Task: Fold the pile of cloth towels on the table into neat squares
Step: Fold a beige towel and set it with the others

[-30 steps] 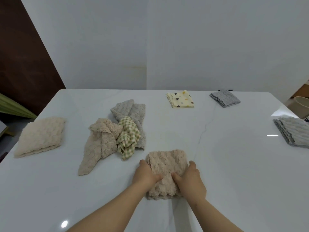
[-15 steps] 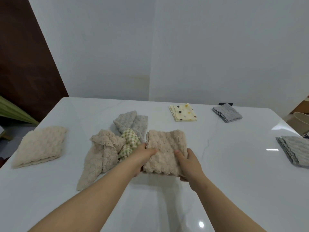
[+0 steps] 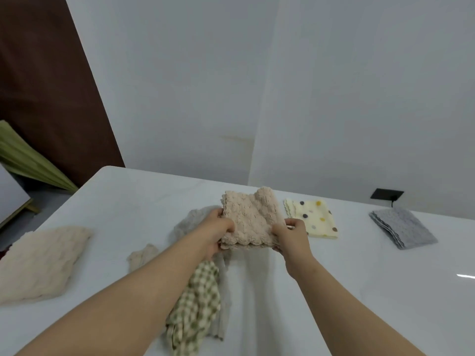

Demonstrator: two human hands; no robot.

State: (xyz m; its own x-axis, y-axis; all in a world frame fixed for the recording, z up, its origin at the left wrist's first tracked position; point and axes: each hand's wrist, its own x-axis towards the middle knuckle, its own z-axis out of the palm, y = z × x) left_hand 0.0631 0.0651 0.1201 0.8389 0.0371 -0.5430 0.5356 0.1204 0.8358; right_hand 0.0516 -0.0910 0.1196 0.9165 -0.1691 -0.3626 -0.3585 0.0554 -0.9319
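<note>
The folded beige towel [image 3: 248,222] is hanging at the centre of the frame, apparently lifted just off the surface [image 3: 334,291]. Its scalloped edges are lining up in layers along the left and lower sides.

The left hand [image 3: 216,231] is gripping the towel's left edge, thumb on top and fingers curled beneath. The right hand [image 3: 293,236] is pinching the lower right corner in the same way. In my judgement the two side grips are keeping the layers from sliding apart while the square is being carried to a resting place.

Directly under the left forearm, the unfolded pile is lying in the lower centre. It is made up of a green checked towel [image 3: 198,301], a grey towel [image 3: 187,222] partly beneath it, and a crumpled beige towel [image 3: 144,255] just to its left. These are awaiting folding.

Finished squares are sitting well apart around the pile: a cream folded towel [image 3: 41,263] at the left edge, a spotted yellow towel [image 3: 312,218] just right of the hands, and a folded grey towel [image 3: 402,227] at the right. The spacing suggests each square is being given its own spot.

A black wall plate [image 3: 386,194] is showing behind the surface at the upper right. No brand, label or legible writing is showing on any item.
</note>
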